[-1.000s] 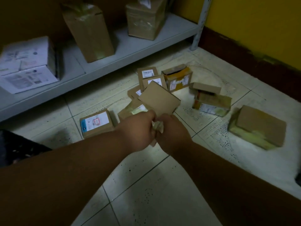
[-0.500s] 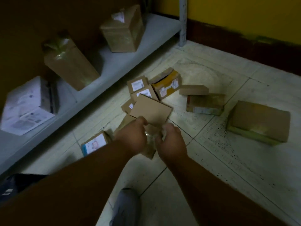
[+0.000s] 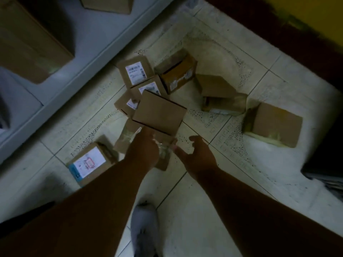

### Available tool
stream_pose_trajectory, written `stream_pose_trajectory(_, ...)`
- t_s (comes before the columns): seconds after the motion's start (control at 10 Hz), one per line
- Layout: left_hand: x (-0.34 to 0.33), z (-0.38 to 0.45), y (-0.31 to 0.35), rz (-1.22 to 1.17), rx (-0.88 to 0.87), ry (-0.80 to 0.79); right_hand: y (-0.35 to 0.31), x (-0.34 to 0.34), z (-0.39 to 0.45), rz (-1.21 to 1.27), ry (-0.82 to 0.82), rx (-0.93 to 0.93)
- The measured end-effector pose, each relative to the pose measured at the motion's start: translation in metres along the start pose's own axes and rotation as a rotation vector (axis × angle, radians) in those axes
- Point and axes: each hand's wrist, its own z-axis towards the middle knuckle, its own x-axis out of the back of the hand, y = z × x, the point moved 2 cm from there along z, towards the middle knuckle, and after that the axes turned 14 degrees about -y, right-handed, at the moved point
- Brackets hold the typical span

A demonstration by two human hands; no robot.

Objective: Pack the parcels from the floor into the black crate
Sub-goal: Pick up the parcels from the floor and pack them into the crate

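Observation:
Several cardboard parcels lie scattered on the tiled floor. My left hand [image 3: 144,150] holds a tape-wrapped brown parcel [image 3: 164,153] whose far end is under a flat plain box [image 3: 159,112]. My right hand [image 3: 195,154] hovers just right of that parcel with fingers spread, holding nothing. A parcel with a white and blue label [image 3: 87,162] lies left of my left forearm. A larger brown box [image 3: 274,123] lies to the right. The dark corner of the black crate [image 3: 323,169] shows at the right edge.
A grey metal shelf [image 3: 89,43] with bigger boxes runs along the upper left. More labelled parcels [image 3: 135,71] and a yellow-brown box [image 3: 178,75] lie behind the pile. My grey shoe [image 3: 145,229] stands below my hands. A dark skirting and yellow wall close off the upper right.
My right hand has let go of the taped parcel and spread its fingers. The view has tilted further down, so the floor pile and my shoe show more fully.

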Motion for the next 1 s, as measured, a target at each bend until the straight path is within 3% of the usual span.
stream_pose_trajectory(0.2, 0.041, -0.03, 0.032, -0.131, 0.038, -0.016, -0.056, 0.012, -0.039, -0.119, -0.064, -0.012)
stream_pose_trajectory(0.3, 0.048, -0.004, 0.035, -0.123, 0.05, -0.028, -0.077, 0.019, -0.003, -0.054, -0.046, 0.001)
stream_pose_trajectory(0.4, 0.052, 0.048, 0.025, -0.096, 0.093, -0.051, -0.086, 0.02, 0.053, -0.02, -0.057, -0.012)
stream_pose_trajectory(0.6, 0.063, 0.162, -0.017, -0.075, 0.201, 0.046, -0.059, 0.008, 0.157, -0.028, -0.172, -0.154)
stream_pose_trajectory(0.7, 0.06, 0.202, -0.028, 0.084, 0.277, -0.023, -0.048, -0.007, 0.179, 0.082, -0.251, -0.123)
stream_pose_trajectory(0.8, 0.053, 0.215, -0.032, 0.123, 0.27, -0.075, -0.054, -0.026, 0.181, 0.078, -0.29, -0.148)
stream_pose_trajectory(1.0, 0.027, 0.184, -0.008, 0.105, 0.14, -0.179, -0.06, -0.008, 0.166, 0.236, -0.179, -0.192)
